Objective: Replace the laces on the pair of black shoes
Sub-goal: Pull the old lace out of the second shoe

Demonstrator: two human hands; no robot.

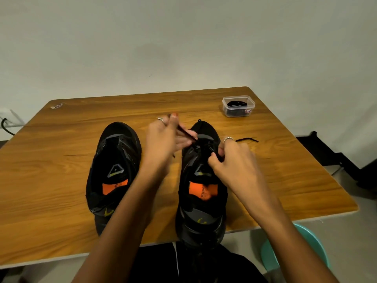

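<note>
Two black shoes with orange insoles stand side by side on the wooden table, toes pointing away from me. The left shoe point(114, 166) has no lace that I can see. Over the right shoe point(202, 193), my left hand point(165, 137) pinches a black lace point(187, 134) and holds it taut above the eyelets. My right hand point(234, 162) grips the shoe's upper at the eyelets on its right side. The lace's other end point(247, 139) trails onto the table to the right of the shoe.
A small clear plastic box point(238, 106) with black laces inside sits at the table's point(61, 190) far right. A small object point(57, 106) lies at the far left corner. A teal stool point(314, 242) stands at the lower right, below the table edge.
</note>
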